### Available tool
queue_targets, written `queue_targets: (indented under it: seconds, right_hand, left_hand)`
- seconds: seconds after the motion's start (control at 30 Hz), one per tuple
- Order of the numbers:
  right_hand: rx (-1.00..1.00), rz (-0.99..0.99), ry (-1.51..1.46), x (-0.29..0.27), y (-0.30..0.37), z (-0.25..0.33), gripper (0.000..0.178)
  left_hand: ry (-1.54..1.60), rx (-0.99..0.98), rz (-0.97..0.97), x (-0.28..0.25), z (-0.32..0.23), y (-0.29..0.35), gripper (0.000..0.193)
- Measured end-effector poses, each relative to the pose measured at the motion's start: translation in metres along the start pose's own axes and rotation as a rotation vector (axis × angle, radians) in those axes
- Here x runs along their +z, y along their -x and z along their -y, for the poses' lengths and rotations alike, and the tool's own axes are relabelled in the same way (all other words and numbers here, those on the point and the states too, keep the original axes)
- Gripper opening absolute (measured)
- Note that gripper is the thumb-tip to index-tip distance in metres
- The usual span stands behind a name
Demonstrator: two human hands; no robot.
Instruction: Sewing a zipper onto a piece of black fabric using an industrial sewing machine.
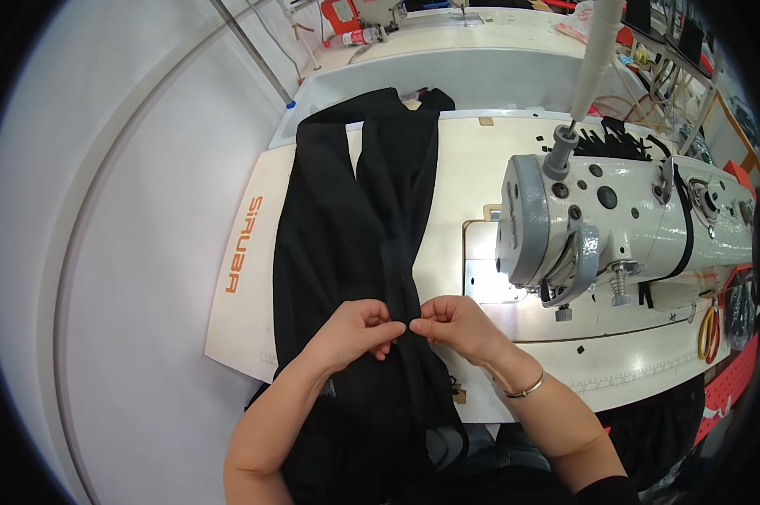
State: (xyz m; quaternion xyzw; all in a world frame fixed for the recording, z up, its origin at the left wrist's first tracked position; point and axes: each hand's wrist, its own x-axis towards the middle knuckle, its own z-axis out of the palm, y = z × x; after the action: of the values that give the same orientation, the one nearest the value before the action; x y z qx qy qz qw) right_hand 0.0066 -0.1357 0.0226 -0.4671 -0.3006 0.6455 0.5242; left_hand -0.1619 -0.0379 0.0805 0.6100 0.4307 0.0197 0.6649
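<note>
Head view, centre of frame: left hand [359, 326] and right hand [454, 324], fingertips pinched together on a folded edge of black garment [346, 219], apparently lining up a seam. Dark, matte, limp cloth, draped from upper centre down over the white sewing table [254, 252] to the lap. Right of frame: grey sewing machine [616, 223], idle beside the work.

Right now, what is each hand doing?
Left hand: closed, pinching the black fabric.
Right hand: closed, pinching the same fabric beside it.
</note>
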Motion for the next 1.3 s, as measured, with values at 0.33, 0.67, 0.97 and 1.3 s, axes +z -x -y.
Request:
queue_targets:
  seconds: [0.33,0.67,0.97,1.3]
  right_hand:
    - [-0.011,0.011,-0.001,-0.001,-0.002,-0.001,0.015]
    - [-0.018,-0.018,0.046,0.002,-0.002,-0.001,0.015]
    - [-0.060,-0.070,0.148,0.003,0.001,0.000,0.013]
    - [-0.017,-0.010,0.159,0.005,-0.004,0.001,0.015]
  left_hand:
    - [0.067,-0.005,0.044,-0.004,0.003,-0.003,0.017]
    - [-0.111,0.340,-0.063,-0.021,-0.007,-0.022,0.014]
    - [-0.938,0.757,0.088,-0.029,-0.039,-0.033,0.017]
    - [-0.367,0.310,0.217,-0.049,-0.033,-0.022,0.015]
